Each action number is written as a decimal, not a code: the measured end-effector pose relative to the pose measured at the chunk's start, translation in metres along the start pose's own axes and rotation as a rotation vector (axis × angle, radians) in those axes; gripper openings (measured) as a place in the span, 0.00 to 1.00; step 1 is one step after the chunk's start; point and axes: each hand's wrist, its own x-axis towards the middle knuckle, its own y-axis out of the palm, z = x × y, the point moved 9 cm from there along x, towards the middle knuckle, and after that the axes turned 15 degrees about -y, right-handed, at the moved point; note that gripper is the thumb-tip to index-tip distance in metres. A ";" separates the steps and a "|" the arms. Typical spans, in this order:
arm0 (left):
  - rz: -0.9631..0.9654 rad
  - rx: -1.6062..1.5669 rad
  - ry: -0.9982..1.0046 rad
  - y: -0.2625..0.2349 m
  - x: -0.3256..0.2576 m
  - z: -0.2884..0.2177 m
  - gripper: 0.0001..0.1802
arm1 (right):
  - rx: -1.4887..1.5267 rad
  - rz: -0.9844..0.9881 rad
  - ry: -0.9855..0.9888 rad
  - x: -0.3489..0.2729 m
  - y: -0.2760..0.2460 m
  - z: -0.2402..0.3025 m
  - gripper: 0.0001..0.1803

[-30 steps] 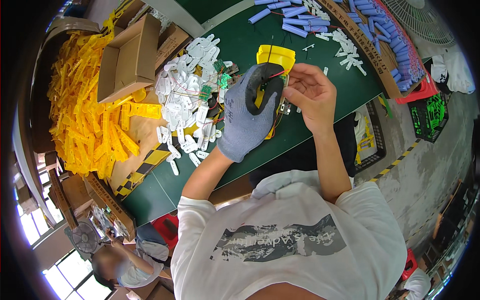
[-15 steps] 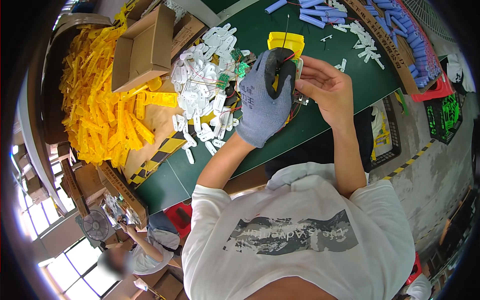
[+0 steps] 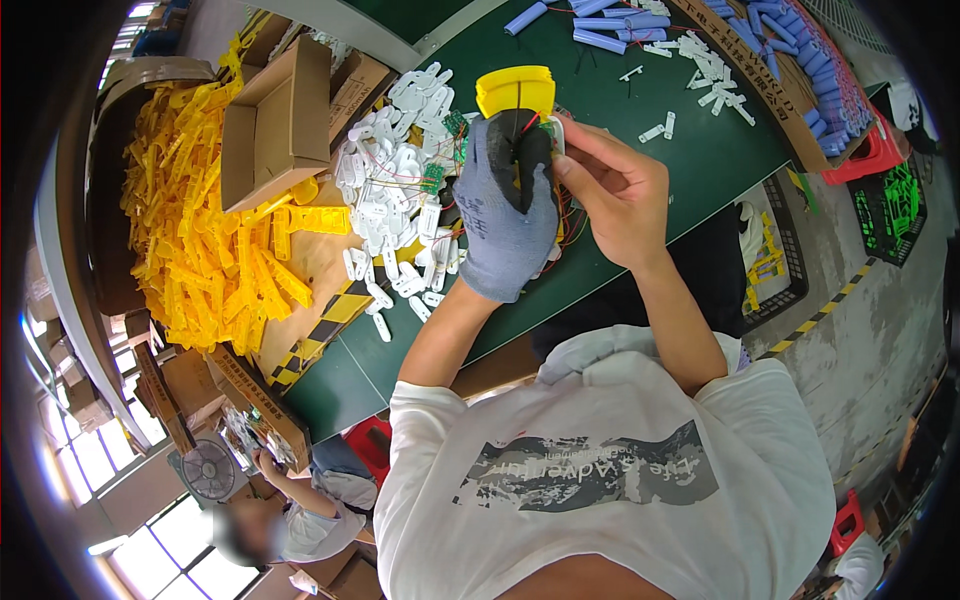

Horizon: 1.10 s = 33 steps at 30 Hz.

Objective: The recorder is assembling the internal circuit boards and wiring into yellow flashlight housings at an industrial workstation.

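My left hand point(image 3: 508, 228), in a grey-blue glove with dark fingertips, is closed round a yellow plastic housing point(image 3: 515, 92) whose flared end sticks out above the fingers. A thin dark wire-like piece and a bit of red wire show at the housing beside the gloved thumb. My bare right hand point(image 3: 628, 195) has its thumb and fingers pinched at a small white part point(image 3: 557, 132) on the housing's right side. Fingertips and glove hide most of that part. Thin red wires point(image 3: 572, 225) hang below between the hands.
White plastic covers point(image 3: 385, 190) and green circuit boards point(image 3: 432, 178) lie left of my hands. Beyond are a cardboard box point(image 3: 278, 130) and heaped yellow parts point(image 3: 205, 220). Blue cylinders point(image 3: 600, 40) and small white pieces point(image 3: 715, 75) lie on the far green table point(image 3: 690, 185). A co-worker point(image 3: 310, 520) sits lower left.
Both hands and the yellow housing have shifted slightly left. The thin rod that stood up above the housing no longer rises past its rim. The whole view has turned a little.
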 end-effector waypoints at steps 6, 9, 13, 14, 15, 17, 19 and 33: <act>0.001 0.047 0.086 -0.003 -0.004 -0.004 0.14 | -0.029 0.028 0.053 -0.001 0.000 0.000 0.19; -0.022 0.040 0.109 -0.002 -0.004 -0.003 0.14 | -0.336 0.144 -0.108 0.003 -0.001 0.017 0.18; -0.033 -0.021 0.121 0.001 -0.009 -0.005 0.12 | -0.266 0.118 -0.026 0.002 -0.007 0.018 0.18; -0.018 -0.020 0.134 0.004 -0.011 -0.005 0.12 | -0.203 0.086 0.011 -0.002 -0.010 0.014 0.18; -0.030 -0.096 0.097 0.004 -0.012 0.001 0.11 | -0.140 0.054 0.047 -0.004 -0.012 0.012 0.18; -0.081 -0.163 0.067 0.003 -0.016 0.001 0.09 | -0.152 0.064 0.050 -0.004 -0.014 0.018 0.18; -0.055 -0.159 0.020 0.006 -0.015 -0.001 0.09 | -0.253 0.134 -0.013 0.001 -0.014 0.026 0.18; 0.119 -0.030 -0.056 0.035 -0.036 -0.012 0.14 | -0.457 0.463 -0.066 0.004 -0.031 0.066 0.19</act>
